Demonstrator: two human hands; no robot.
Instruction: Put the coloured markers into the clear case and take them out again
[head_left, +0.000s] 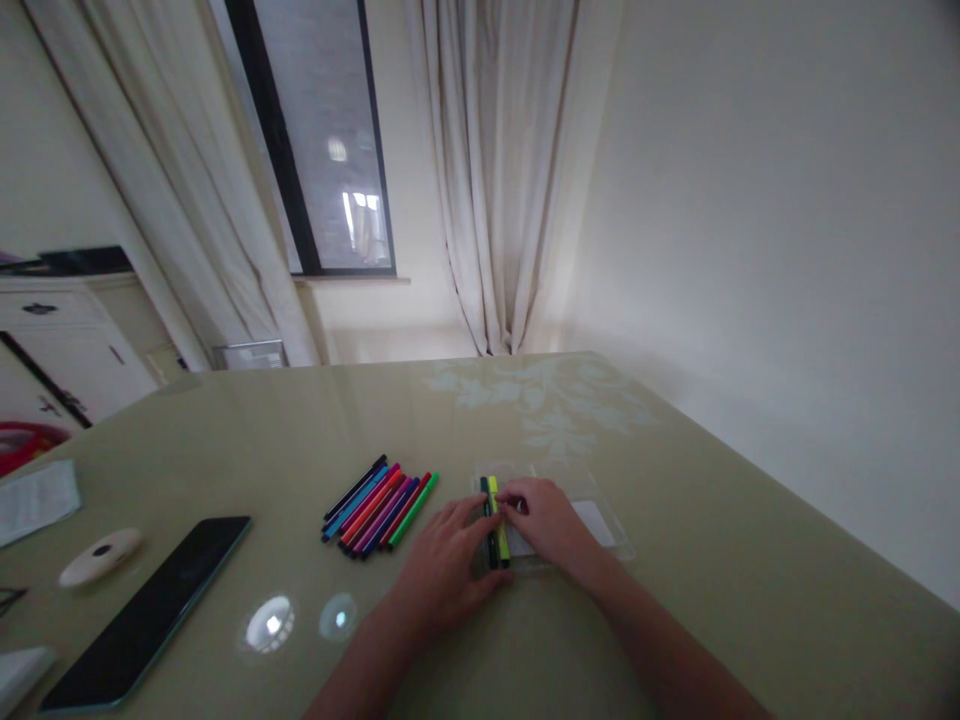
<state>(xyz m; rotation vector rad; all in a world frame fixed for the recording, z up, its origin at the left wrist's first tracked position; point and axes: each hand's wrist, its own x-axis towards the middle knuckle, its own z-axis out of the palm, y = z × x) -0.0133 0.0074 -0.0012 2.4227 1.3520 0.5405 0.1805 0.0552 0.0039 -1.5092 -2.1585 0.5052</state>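
Left hand [452, 552] near markers [380, 508], device [154, 605] beyond

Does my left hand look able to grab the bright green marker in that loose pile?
Probably yes: the bright green marker lies on the side of the pile nearest the left hand, and only bare table shows between them.

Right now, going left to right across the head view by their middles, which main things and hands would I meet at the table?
Pale oval object, black flat device, loose felt-tip pens, left hand, dark pen, yellow pen, right hand.
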